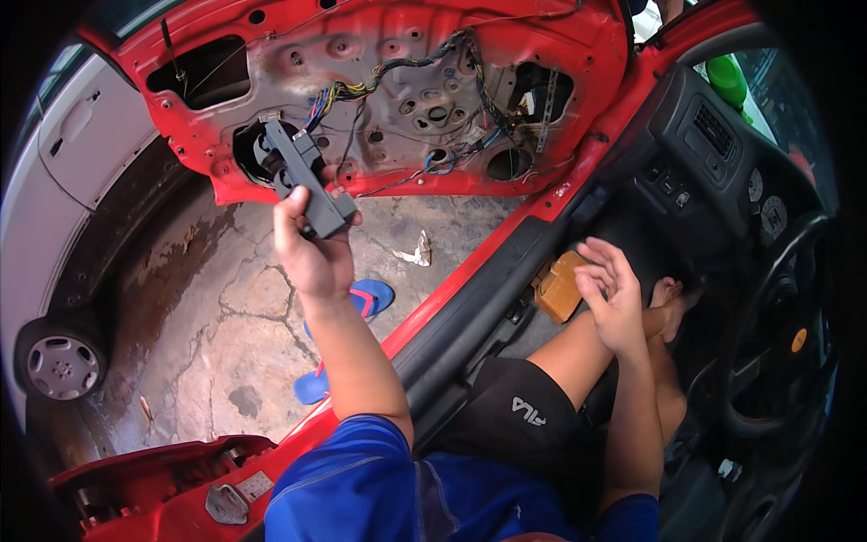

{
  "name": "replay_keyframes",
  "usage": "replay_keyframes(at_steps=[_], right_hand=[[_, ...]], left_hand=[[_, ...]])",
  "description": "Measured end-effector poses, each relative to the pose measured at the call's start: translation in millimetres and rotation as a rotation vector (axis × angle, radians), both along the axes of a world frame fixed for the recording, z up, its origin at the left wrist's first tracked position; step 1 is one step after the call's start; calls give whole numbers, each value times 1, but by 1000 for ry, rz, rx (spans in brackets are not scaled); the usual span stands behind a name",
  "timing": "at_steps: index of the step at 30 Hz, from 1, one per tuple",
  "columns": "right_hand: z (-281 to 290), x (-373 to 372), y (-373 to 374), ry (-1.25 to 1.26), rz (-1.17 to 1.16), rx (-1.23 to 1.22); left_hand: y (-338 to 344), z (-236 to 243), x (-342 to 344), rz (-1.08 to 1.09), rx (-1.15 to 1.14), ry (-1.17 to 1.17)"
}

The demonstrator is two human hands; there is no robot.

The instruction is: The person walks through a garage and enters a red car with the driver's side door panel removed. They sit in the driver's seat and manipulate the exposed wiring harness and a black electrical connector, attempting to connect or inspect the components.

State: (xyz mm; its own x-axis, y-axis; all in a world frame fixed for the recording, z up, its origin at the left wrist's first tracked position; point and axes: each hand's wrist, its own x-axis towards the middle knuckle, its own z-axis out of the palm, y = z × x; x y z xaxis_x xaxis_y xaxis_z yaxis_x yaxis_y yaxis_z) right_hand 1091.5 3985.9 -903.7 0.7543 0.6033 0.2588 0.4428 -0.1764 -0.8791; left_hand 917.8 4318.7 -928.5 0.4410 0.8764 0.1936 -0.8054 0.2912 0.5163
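My left hand [316, 244] is closed around a long grey plastic part [312, 176], which looks like a window switch panel from a car door. It is held up at a tilt in front of the stripped red door [397, 99], with its upper end overlapping a dark opening in the metal. A wiring harness [366, 88] with several coloured wires runs across the door near the part. Over my bare leg, my right hand [614, 294] hangs with fingers loosely bent and thumb apart, nothing visible in it.
A tan box-like object [562, 287] lies by the door sill [479, 298]. Blue sandals [370, 296] and a white scrap [415, 249] are on the cracked concrete. The steering wheel [736, 334] stands at right, a silver car [86, 135] at left.
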Motion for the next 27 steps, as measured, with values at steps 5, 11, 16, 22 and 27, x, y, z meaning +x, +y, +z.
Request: replay_keyframes(at_steps=[5, 11, 16, 22, 27], right_hand=[[-40, 16, -47, 156, -110, -19], [-51, 30, -48, 169, -94, 0], [-74, 70, 24, 113, 6, -79], [-71, 155, 157, -117, -132, -120], [-90, 184, 202, -192, -175, -190]], left_hand=[[10, -6, 1, -135, -5, -120], [-13, -9, 24, -34, 122, 48], [-32, -45, 64, 176, 32, 272], [-49, -139, 111, 251, -35, 476], [-48, -155, 119, 182, 60, 615]])
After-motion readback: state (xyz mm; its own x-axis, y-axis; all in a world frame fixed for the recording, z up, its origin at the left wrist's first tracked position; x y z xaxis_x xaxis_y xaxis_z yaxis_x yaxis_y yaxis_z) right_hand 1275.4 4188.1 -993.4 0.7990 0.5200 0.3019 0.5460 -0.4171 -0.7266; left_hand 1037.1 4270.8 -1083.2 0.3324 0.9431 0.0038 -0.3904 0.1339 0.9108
